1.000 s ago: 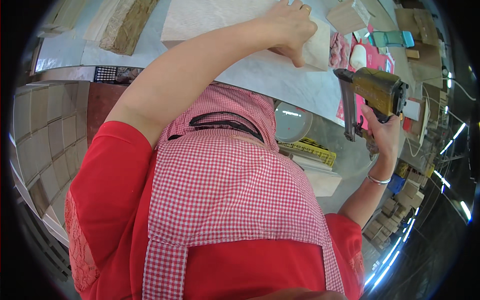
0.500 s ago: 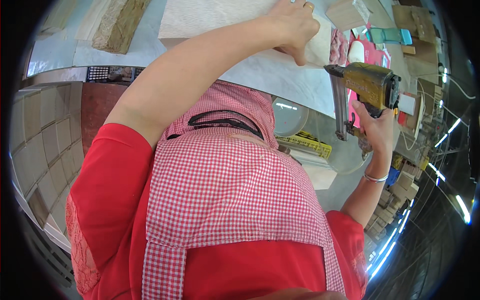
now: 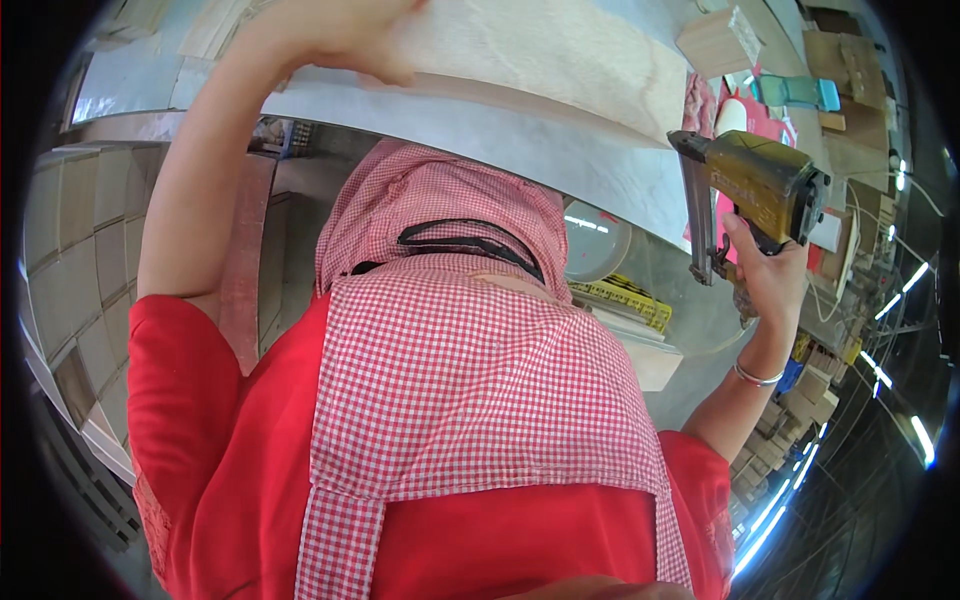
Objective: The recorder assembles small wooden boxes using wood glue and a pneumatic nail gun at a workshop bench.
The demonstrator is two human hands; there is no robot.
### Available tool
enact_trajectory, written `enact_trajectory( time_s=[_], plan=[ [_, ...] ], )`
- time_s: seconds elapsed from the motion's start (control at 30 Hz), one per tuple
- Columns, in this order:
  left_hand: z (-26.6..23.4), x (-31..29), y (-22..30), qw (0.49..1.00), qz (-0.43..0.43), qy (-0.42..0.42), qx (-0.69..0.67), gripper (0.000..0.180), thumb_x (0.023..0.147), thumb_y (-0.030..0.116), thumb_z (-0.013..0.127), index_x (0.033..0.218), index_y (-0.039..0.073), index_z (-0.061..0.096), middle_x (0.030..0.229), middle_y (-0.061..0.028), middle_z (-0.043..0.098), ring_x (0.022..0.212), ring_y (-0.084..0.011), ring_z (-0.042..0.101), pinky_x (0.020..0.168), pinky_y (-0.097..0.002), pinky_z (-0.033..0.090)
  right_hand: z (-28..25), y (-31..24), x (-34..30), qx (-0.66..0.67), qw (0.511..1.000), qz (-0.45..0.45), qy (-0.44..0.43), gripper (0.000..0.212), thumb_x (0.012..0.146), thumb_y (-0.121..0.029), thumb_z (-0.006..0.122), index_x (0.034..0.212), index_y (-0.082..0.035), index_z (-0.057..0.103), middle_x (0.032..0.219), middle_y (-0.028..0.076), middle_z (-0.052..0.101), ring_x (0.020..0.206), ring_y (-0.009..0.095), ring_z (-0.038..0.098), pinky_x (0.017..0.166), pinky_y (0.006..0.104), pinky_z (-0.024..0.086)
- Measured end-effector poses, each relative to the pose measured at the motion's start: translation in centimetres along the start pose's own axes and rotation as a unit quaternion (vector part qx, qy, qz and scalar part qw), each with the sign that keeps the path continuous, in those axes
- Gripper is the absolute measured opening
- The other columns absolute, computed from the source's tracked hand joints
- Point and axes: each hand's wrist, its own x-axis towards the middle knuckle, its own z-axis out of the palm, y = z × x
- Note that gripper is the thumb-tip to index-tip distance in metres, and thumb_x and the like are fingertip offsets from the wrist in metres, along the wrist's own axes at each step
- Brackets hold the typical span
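A pale wooden box [image 3: 545,60] with a plywood-like top lies on the worktable, its upper part cut off by the picture's edge. My left hand [image 3: 360,40] is at the box's left end, thumb along the near side. The other fingers are mostly out of the picture or hidden. In my right hand [image 3: 772,262] is a worn yellow-and-black nail gun [image 3: 755,180], gripped by its handle. Its nose [image 3: 688,143] points left, just off the box's right end, and its long magazine [image 3: 700,215] hangs down over the table's edge.
The grey-white worktable [image 3: 500,130] runs across the top. To the right lie a small wood block [image 3: 718,42], a crumpled pink cloth [image 3: 699,103] and a turquoise plastic item [image 3: 797,92]. Stacked wooden pieces [image 3: 85,235] stand at left. A round pale stool seat [image 3: 595,243] is below the table.
My left hand has gone from the right part of the box to its left end. The nail gun stays in my right hand near the box's right end. The view has shifted slightly.
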Motion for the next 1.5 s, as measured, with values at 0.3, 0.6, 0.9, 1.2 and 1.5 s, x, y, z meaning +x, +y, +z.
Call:
enact_trajectory(
  time_s=[0.3, 0.6, 0.9, 1.2, 1.5],
  plan=[
    [0.6, 1.7, 5.7, 0.996, -0.091, -0.010, -0.004, 0.067, 0.056, 0.043, 0.085, 0.102, -0.001, 0.064, 0.111, -0.0267, 0.059, 0.111, -0.0401, 0.055, 0.093, -0.0494, 0.045, 2.1, -1.8, 0.6, -0.018, 0.999, -0.033, -0.035, 0.027, 0.083, -0.021, 0.082, 0.101, -0.004, 0.071, 0.074, -0.004, 0.063, 0.053, 0.002, 0.048, 0.045, 0.0203, 0.035],
    [0.7, 1.9, 5.7, 0.996, -0.093, -0.010, -0.014, 0.069, 0.054, 0.042, 0.085, 0.103, -0.001, 0.065, 0.111, -0.0263, 0.059, 0.112, -0.0394, 0.054, 0.092, -0.0489, 0.045, 2.3, -1.6, 0.7, 0.007, 0.998, -0.042, -0.048, 0.028, 0.083, -0.023, 0.083, 0.099, -0.004, 0.071, 0.073, -0.004, 0.063, 0.052, 0.002, 0.048, 0.045, 0.0208, 0.035],
    [0.5, 2.0, 5.6, 0.995, -0.093, -0.018, -0.025, 0.069, 0.054, 0.042, 0.086, 0.103, -0.002, 0.064, 0.112, -0.0266, 0.058, 0.112, -0.0393, 0.054, 0.092, -0.0485, 0.044, 1.6, -2.3, 0.9, -0.018, 0.997, -0.018, -0.069, 0.025, 0.083, -0.021, 0.083, 0.095, -0.003, 0.071, 0.071, -0.004, 0.062, 0.052, 0.003, 0.048, 0.045, 0.0211, 0.034],
    [0.6, -0.3, 3.9, 0.993, -0.030, 0.049, -0.101, 0.063, 0.062, 0.035, 0.084, 0.105, -0.003, 0.058, 0.117, -0.0326, 0.055, 0.122, -0.0459, 0.048, 0.102, -0.0514, 0.039, 2.0, -3.9, 1.0, -0.098, 0.983, -0.146, -0.048, 0.030, 0.083, -0.017, 0.082, 0.104, -0.001, 0.069, 0.082, -0.001, 0.067, 0.058, 0.004, 0.052, 0.050, 0.0212, 0.039],
    [2.1, -1.5, 1.9, 0.983, -0.013, -0.005, -0.183, 0.054, 0.064, 0.029, 0.081, 0.100, -0.001, 0.054, 0.117, -0.0368, 0.052, 0.128, -0.0499, 0.043, 0.105, -0.0510, 0.037, 7.0, -8.3, -0.7, 0.010, 0.984, -0.137, -0.117, 0.036, 0.084, -0.019, 0.082, 0.112, -0.001, 0.069, 0.089, 0.001, 0.070, 0.066, 0.005, 0.056, 0.056, 0.0215, 0.044]
  ],
)
